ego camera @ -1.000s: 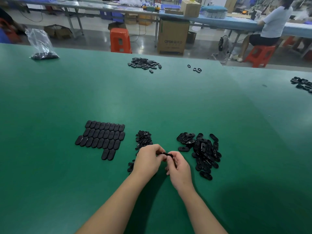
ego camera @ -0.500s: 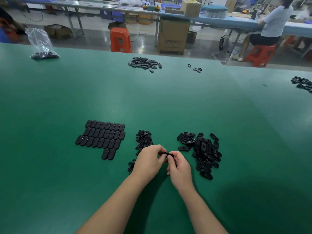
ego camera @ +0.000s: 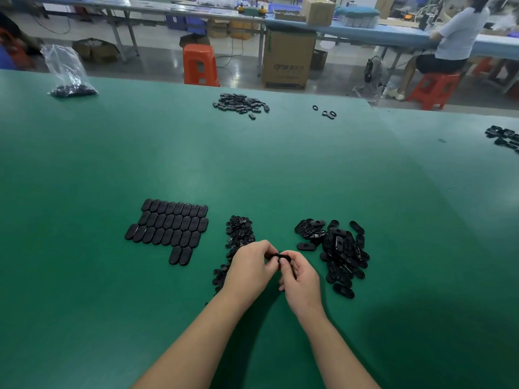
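Note:
Both hands meet over the green table (ego camera: 252, 169). My left hand (ego camera: 250, 269) and my right hand (ego camera: 299, 279) pinch one small black oval plastic part (ego camera: 278, 257) between their fingertips; most of it is hidden by the fingers. Left of the hands lies a neat block of black oval parts (ego camera: 171, 228) laid in rows. A small heap of tiny black pieces (ego camera: 238, 231) sits just beyond my left hand. A loose pile of black oval shells (ego camera: 337, 251) lies to the right of my right hand.
Farther back lie another pile of black parts (ego camera: 240, 103), a few loose rings (ego camera: 327, 112) and a clear bag of parts (ego camera: 68, 77) at far left. More parts (ego camera: 504, 137) sit at the right edge. Beyond the table: an orange stool (ego camera: 200, 66), a cardboard box (ego camera: 288, 58), a seated person (ego camera: 449, 43).
Almost nothing differs. Both hands stay together on the same small black part, with only slight finger movement.

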The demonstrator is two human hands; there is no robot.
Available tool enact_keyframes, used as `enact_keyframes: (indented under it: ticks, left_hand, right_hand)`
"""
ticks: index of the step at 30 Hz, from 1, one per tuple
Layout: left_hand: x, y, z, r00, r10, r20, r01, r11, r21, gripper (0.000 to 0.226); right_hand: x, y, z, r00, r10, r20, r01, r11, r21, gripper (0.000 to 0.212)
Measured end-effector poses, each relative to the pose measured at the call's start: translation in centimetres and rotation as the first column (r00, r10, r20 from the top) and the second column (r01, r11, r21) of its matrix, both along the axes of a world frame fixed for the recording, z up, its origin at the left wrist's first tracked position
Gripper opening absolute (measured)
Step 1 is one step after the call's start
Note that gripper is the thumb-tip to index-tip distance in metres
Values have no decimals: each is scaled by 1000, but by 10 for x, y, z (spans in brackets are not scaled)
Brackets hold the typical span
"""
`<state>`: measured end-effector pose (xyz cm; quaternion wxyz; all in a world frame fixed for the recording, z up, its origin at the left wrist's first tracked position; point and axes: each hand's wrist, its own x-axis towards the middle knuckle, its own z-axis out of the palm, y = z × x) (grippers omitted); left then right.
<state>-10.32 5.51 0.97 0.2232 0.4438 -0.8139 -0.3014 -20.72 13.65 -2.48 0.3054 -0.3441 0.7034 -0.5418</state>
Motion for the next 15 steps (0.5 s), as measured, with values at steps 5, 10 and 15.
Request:
enact_keyframes:
  ticks: [5,10,15]
  left_hand:
    - [-3,3,-1,1000,10,-3,-10,1000,-11,10]
    - [-2,4,0,999,-36,-22,35,998,-50,12]
    - [4,-2,5,988,-157,18,157,980,-124,15]
  right_hand:
    - [1,0,0,1000,-13,1,13,1000,1,17]
    - [1,0,0,1000,-28,-1,28,1000,-9,14]
    - [0,0,1,1000,-24,-10,24,1000,-3,11]
